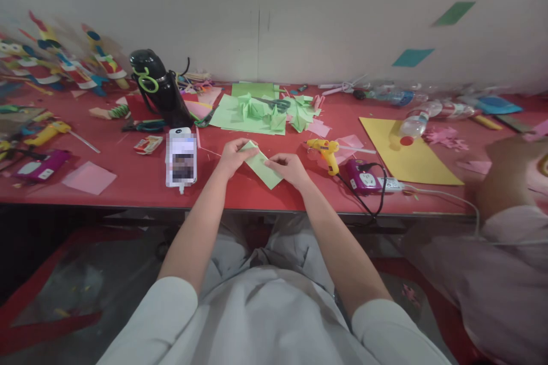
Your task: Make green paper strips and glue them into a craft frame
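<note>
Between my two hands, a light green sheet of paper [264,169], folded into a narrow rectangle, lies aslant over the red table's front part. My left hand [233,155] grips its upper left end, thumb on top. Along its right edge, my right hand [287,167] pinches the paper between thumb and fingers. Just beyond my hands, several folded green paper shapes [277,118] rest on a larger green sheet [225,116], with dark-handled scissors among them.
A phone [181,158] and a black bottle [160,88] stand left. Right are a yellow glue gun [325,154], a purple power socket [363,177] with cables, a yellow sheet [411,159] and plastic bottles [414,125]. A co-worker's arm [509,171] reaches in at far right.
</note>
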Motion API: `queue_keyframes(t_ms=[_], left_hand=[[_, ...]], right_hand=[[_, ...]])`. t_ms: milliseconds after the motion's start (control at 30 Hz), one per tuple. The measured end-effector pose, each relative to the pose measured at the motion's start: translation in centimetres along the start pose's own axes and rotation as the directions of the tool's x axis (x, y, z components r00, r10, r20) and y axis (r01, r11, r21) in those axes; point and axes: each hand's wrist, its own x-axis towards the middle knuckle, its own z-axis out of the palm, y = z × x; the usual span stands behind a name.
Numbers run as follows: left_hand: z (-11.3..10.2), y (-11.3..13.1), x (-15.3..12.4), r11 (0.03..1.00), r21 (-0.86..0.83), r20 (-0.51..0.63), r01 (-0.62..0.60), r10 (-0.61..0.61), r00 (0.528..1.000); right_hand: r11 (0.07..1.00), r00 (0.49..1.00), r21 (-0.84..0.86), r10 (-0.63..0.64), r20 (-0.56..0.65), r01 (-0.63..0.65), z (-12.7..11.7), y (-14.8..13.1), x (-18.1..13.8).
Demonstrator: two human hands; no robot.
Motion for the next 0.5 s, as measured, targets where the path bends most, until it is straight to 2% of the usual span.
queue_keyframes(t_ms=[267,500], left_hand=[[-0.06,-0.21,0.23,0.997,-0.080,-0.058,-0.010,0.006,0.998],[0.05,-0.19,0.30,0.991,-0.135,-0.084,0.001,-0.012,0.996]], right_hand=[[0.999,0.999,0.036,-0.022,-0.035,0.023,-0.09,0.06,0.07],[0.990,0.998,0.140,0.006,-0.061,0.003,-0.19,0.57,0.32]])
